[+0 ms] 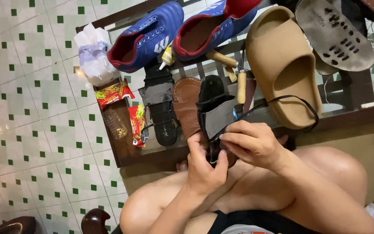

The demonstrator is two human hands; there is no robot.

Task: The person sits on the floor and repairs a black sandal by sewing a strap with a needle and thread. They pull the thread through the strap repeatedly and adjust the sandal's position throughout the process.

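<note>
Head camera shows the left hand [204,167] closed around a black rubber sandal with grey patch [215,112], steadying it above the lap; right hand [249,143] pinches its thin black strap [297,102], near the bench [126,149].

Both bare forearms rose from the bottom of the view and met in the middle, above the person's bent bare knees. The left hand [204,167] stood upright with its back to the camera, wrist straight, its fingers curled away out of sight and the thumb pressed forward along the near side. The right hand [249,143] came in from the right, wrist bent slightly downward, palm turned down. Its fingers [234,138] were drawn together in a pinch pointing left, tips just beside the left hand's thumb. Both hands were closed, close together and touching.
</note>
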